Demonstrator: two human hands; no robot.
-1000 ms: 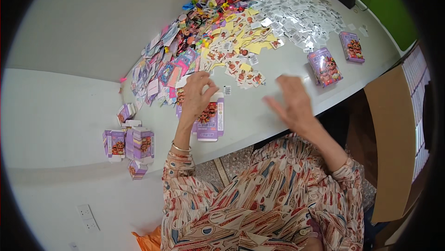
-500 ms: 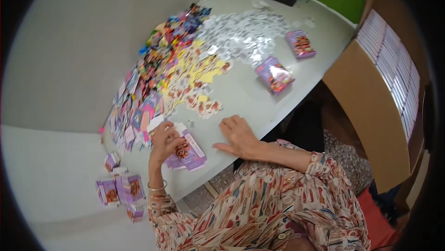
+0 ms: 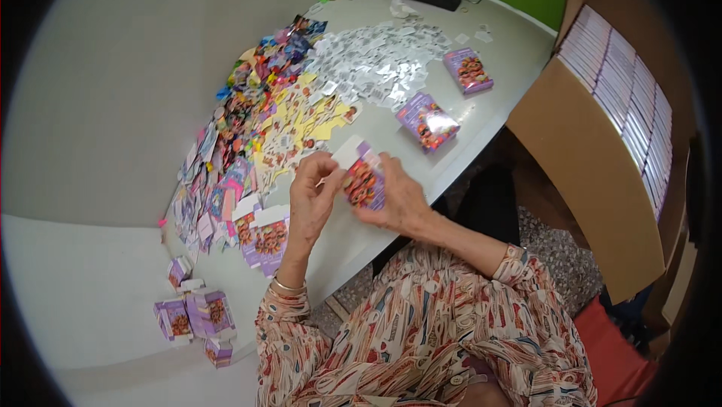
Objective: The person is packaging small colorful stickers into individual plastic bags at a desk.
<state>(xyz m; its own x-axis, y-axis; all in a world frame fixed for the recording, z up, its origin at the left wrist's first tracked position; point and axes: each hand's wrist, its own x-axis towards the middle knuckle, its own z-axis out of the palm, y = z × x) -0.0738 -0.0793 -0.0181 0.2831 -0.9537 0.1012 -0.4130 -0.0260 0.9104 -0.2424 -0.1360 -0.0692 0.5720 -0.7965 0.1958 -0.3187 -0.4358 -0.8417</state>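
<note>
Near left, flat cartons (image 3: pixel 267 245) overlap on the table (image 3: pixel 338 249), apparently for easy reach. Just beyond, the left hand (image 3: pixel 311 190) and right hand (image 3: pixel 404 200) grip opposite sides of a carton (image 3: pixel 362 185) with their fingers, seemingly steadying it; its white flap (image 3: pixel 348 150) projects farward. The near edge runs close by; bare table opens rightward to two boxes (image 3: pixel 429 123), while stickers (image 3: pixel 301 118) and white slips (image 3: pixel 383 61) crowd the far side.

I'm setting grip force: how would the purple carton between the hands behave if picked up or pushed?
The purple carton is probably light, as it looks like thin printed card. Its white flap sticks out, so that part may fold if pushed. The printed side looks unrumpled, suggesting fairly stiff card.
</note>
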